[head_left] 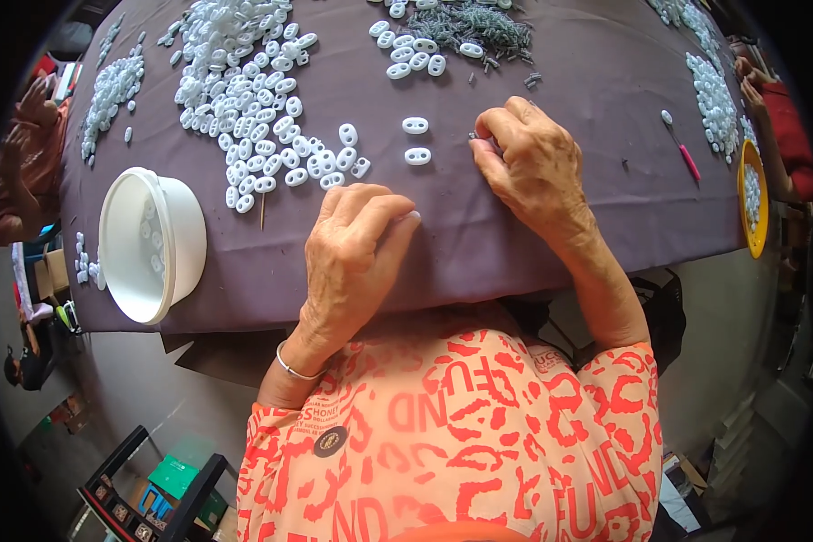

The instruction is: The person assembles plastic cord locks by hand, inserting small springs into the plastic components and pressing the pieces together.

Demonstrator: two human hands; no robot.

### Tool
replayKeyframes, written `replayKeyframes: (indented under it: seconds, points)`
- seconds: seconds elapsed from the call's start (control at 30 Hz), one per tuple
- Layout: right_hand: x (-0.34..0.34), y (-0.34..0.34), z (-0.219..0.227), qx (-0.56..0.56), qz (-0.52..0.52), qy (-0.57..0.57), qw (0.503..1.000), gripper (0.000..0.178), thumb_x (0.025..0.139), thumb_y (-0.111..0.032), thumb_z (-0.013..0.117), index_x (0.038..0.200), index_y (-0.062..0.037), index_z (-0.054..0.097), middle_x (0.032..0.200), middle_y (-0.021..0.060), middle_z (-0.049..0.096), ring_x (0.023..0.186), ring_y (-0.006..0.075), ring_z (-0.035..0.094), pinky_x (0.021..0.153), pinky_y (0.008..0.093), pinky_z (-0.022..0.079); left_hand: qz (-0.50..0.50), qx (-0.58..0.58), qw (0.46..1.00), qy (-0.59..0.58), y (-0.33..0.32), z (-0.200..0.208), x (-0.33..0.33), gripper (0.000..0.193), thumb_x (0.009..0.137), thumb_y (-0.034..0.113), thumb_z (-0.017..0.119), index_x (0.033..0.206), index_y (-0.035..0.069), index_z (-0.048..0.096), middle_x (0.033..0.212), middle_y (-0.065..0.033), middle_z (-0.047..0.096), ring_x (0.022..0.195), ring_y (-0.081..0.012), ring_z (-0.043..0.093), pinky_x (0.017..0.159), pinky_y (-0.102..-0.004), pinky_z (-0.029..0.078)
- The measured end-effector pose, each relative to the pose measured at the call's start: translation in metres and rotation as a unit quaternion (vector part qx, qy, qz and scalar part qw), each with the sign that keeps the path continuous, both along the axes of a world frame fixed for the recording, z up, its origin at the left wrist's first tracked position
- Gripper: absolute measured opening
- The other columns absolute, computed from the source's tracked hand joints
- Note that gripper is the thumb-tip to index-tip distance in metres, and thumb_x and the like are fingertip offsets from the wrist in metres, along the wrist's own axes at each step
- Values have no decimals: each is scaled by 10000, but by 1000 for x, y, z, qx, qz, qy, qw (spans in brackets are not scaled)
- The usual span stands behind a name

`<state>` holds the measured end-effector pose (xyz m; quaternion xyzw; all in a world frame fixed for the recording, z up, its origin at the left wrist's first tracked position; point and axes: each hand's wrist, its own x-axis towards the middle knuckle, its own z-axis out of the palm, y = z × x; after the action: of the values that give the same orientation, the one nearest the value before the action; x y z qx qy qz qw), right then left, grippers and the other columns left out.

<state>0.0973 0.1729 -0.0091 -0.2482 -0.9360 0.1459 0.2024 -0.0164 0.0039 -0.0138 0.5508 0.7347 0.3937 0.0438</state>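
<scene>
My right hand [535,155] is closed in a pinch, with a small dark grey piece [472,135] showing at the tips of thumb and forefinger. My left hand [354,237] hovers near the table's front edge, its fingers curled toward the thumb; whatever it may hold is hidden. Between the hands, two white oval pieces with two holes, an upper one [415,126] and a lower one [417,156], lie apart from the others. Beyond my left hand spreads a large heap of the same white ovals [244,99]. A pile of small grey cylindrical pieces [479,32] lies at the far middle.
A white round tub [185,239] with a few white pieces inside stands at the left on the purple cloth [596,54]. A pink-handled tool [686,161] lies at the right, near an orange bowl [752,199]. Other people's hands are at both sides, by more white piles.
</scene>
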Motion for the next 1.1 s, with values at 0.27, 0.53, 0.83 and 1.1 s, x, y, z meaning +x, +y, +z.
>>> replayKeyframes:
  seconds: [0.27, 0.53, 0.83, 1.1]
  points:
    - [0, 6, 7, -89, 51, 95, 990, 40, 776, -20, 608, 807, 3, 599, 721, 57, 547, 584, 127, 521, 545, 245, 417, 26, 35, 998, -55, -8, -10, 2, 181, 664, -12, 698, 812, 45, 610, 840, -72, 596, 763, -234, 553, 652, -325, 453]
    - [0, -4, 10, -203, 51, 115, 971, 29, 795, -2, 598, 821, 11, 597, 714, 19, 519, 605, 51, 476, 525, 205, 391, 57, 103, 986, -114, -10, -4, -3, 206, 724, -47, 675, 909, 33, 632, 919, -57, 607, 769, -113, 547, 572, -222, 414]
    - [6, -8, 8, -112, 102, 107, 983, 108, 753, 38, 597, 845, -18, 598, 754, 62, 537, 605, 152, 537, 546, 260, 441, 86, 83, 986, -113, -17, -6, -1, 233, 673, -44, 703, 872, 51, 630, 881, -65, 603, 756, -194, 556, 595, -287, 437]
    - [-7, -6, 0, 32, 183, -27, 982, 176, 705, 12, 613, 867, -55, 601, 768, 63, 498, 730, 221, 540, 593, 339, 462, 70, 75, 991, -92, -19, -4, 3, 183, 720, -32, 689, 877, 46, 640, 899, -48, 611, 775, -125, 558, 572, -232, 414]
